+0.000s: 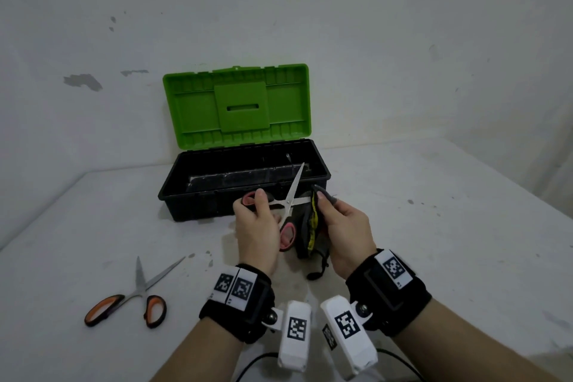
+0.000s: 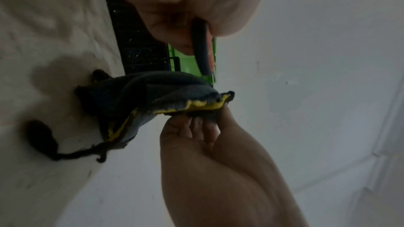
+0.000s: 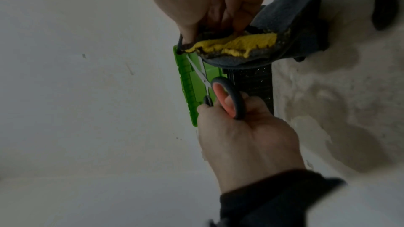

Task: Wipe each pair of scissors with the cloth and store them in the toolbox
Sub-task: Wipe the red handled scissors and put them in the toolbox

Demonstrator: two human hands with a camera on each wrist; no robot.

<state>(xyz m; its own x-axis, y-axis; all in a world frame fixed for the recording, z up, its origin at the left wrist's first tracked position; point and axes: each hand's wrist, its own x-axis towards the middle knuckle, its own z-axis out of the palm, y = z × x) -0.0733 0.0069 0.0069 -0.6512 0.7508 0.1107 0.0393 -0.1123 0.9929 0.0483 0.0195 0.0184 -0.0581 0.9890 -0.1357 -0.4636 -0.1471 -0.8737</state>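
Observation:
My left hand (image 1: 252, 206) grips the pink-and-black handles of a pair of scissors (image 1: 289, 202), held in front of the toolbox. Their blades are spread: one points up over the box, the other points right into the cloth. My right hand (image 1: 325, 200) pinches the grey cloth with yellow edging (image 1: 305, 234), whose lower end and cord trail on the table. The right wrist view shows the cloth (image 3: 236, 46) under my right hand's fingers (image 3: 220, 15) and the scissors (image 3: 233, 96) in my left hand (image 3: 240, 127). A second pair with orange handles (image 1: 136, 295) lies open at the front left.
The black toolbox (image 1: 186, 195) stands open against the wall, its green lid (image 1: 237, 105) upright. Something dark and flat lies in its bottom. The white table (image 1: 434, 226) drops away along its left edge. Black cables run near my forearms at the bottom.

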